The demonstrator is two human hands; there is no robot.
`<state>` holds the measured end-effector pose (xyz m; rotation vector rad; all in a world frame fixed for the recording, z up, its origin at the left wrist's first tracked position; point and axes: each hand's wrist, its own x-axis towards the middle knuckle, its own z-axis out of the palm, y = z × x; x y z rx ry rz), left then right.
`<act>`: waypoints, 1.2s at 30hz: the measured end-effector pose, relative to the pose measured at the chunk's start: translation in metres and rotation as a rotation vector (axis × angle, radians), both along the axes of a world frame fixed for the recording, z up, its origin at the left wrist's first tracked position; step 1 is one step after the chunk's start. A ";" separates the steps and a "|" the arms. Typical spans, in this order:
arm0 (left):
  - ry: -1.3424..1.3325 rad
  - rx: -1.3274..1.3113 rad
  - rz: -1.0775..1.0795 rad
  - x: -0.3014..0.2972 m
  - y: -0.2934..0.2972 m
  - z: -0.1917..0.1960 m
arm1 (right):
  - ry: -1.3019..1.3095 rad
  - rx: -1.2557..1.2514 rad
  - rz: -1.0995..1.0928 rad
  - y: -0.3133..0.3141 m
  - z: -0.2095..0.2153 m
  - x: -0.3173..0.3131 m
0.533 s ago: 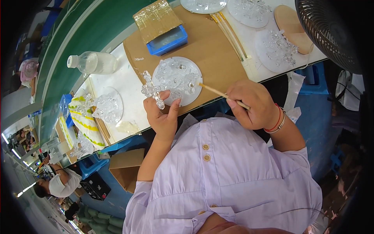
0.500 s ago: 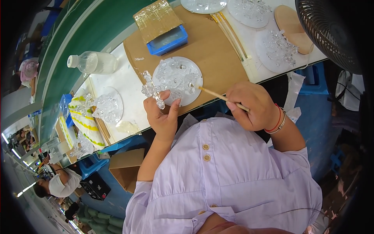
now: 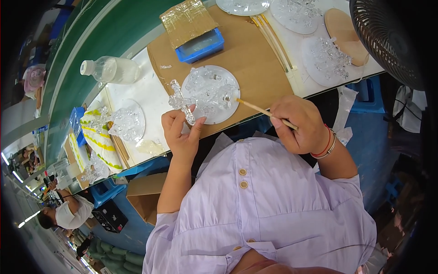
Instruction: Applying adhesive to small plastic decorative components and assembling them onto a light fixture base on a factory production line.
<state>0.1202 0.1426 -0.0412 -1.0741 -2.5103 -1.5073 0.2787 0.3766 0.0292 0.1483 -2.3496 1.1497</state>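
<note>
A round white disc (image 3: pixel 211 119) lies on brown cardboard in front of me, bearing a cluster of clear plastic pieces (image 3: pixel 207 93). At its left edge, a clear cross-shaped piece (image 3: pixel 177 100) sticks out. My left hand (image 3: pixel 181 132) pinches the near end of that piece between thumb and forefinger. In my right hand (image 3: pixel 299 123) is a thin wooden-handled brush (image 3: pixel 255 108), gripped near its rear end. The brush tip reaches the right edge of the disc, close by the clear pieces; whether it touches them is too small to tell.
Beyond the disc stands a blue box (image 3: pixel 200 48) with a cardboard flap (image 3: pixel 188 20). A clear bottle (image 3: pixel 112 70) lies left. Several brushes (image 3: pixel 273 43) rest on the right. More discs with clear pieces (image 3: pixel 326 59) sit at both sides. A black fan (image 3: pixel 388 41) occupies the far right.
My left hand has shifted slightly left and the thumb has drawn back from the disc. The brush tip has moved a little right relative to the scene, staying by the disc's edge.
</note>
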 end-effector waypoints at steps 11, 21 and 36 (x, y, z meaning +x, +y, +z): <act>0.108 -0.105 -0.011 0.002 0.013 0.008 | -0.008 -0.013 0.066 -0.004 0.003 0.003; 0.065 -0.139 -0.001 0.008 0.010 0.007 | -0.017 -0.003 0.048 -0.002 0.006 0.002; 0.432 -0.162 -0.006 0.012 0.047 0.012 | 0.030 -0.246 -0.264 0.024 0.001 0.014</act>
